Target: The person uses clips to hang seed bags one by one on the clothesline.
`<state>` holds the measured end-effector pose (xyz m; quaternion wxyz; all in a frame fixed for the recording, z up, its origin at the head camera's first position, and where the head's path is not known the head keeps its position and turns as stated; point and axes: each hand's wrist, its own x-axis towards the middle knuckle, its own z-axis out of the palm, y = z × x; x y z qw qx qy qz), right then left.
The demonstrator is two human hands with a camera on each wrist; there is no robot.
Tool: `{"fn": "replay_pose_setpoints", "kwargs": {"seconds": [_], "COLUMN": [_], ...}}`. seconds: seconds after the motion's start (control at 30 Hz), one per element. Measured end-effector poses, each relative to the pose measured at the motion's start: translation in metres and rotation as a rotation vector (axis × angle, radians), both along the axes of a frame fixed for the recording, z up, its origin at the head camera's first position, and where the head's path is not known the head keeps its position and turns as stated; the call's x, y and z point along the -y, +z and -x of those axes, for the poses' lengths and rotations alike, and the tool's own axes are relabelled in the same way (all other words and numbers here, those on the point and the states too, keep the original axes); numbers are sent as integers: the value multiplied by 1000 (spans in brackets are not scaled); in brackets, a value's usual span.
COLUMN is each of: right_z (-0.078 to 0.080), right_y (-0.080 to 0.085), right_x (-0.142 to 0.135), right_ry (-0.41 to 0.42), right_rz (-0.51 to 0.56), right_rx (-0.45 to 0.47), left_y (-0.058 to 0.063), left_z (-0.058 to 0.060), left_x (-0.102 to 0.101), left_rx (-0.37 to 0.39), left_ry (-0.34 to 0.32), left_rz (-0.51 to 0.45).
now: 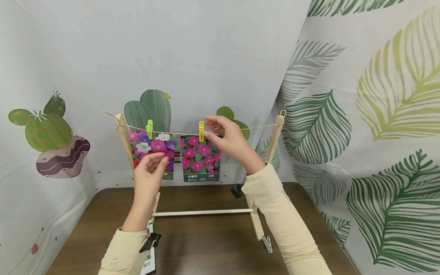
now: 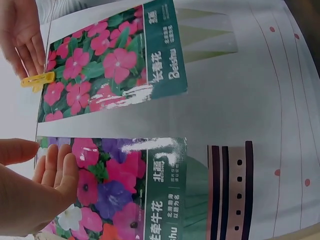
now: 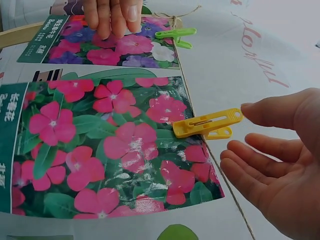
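Note:
A seed packet with pink flowers hangs from a thin twine, held by a yellow clothespin. My right hand is beside that clothespin, with the thumb at its upper end in the right wrist view and the other fingers spread apart from it. To the left, a second packet with mixed-colour flowers hangs under a green clothespin. In front of this packet is my left hand, its fingers loosely bent and holding nothing; it partly hides the packet in the head view.
Two wooden posts carry the twine, and a white rod joins them low down. A grey clothespin lies by the right foot on the brown table. Another packet lies partly under the left forearm.

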<state>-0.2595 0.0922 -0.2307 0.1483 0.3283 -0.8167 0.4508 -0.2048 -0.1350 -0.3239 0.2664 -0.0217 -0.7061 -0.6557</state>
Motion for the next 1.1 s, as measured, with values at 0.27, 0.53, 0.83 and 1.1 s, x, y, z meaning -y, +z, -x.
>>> {"fn": "replay_pose_setpoints", "kwargs": {"seconds": [0.27,0.53,0.83,1.1], "right_z": [-7,-29,-57,-69], "right_y": [-12,-36,-65,-87], "right_x": [-11,-27,-50,-68], "right_ry": [7,-28,-118,-220], "right_rz": [105,172,170,181], "right_rx": [-185,-385,-450,-434], "left_y": [-9,-27,-40,-55], "left_z": [-9,-28,-46,-49], "left_x": [7,23,45,54], "left_rx": [-45,-12,67,123], "left_ry": [61,162,210,266], "left_rz": [84,296,474,555]}}
